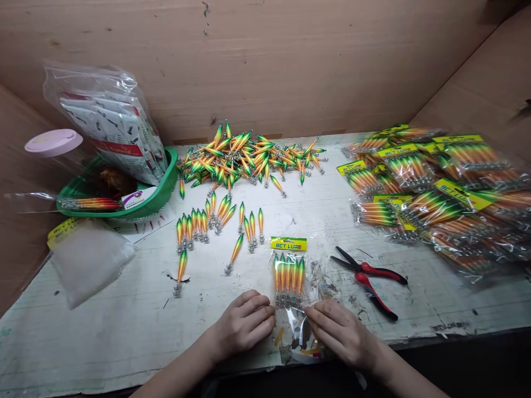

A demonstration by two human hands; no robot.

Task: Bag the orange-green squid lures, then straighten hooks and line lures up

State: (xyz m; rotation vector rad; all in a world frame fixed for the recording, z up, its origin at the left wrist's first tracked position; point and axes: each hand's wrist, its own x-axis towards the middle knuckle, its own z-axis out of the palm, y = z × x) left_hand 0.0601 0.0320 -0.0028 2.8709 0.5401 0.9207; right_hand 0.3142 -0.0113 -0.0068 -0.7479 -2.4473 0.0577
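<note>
A clear plastic bag (296, 323) lies flat in front of me with its open end toward the table's front edge. Under its yellow "BCT LURE" header (289, 244), several green-and-orange fishing lures (289, 276) stand side by side, hooks toward me. Curled at the bag's left edge is my left hand (248, 321), its fingertips closed on the plastic. On the opposite edge my right hand (338, 330) pinches the film between thumb and fingers. Both thumbs are partly hidden. Loose lures (235, 253) lie beyond my left hand.
Red-and-black pliers (365, 271) lie open to the right. Filled lure packs (435, 204) are heaped at the far right. A pile of loose lures (244, 157) sits against the back board. At left are a green basket (164, 193) and a stack of unfilled bags (89, 262).
</note>
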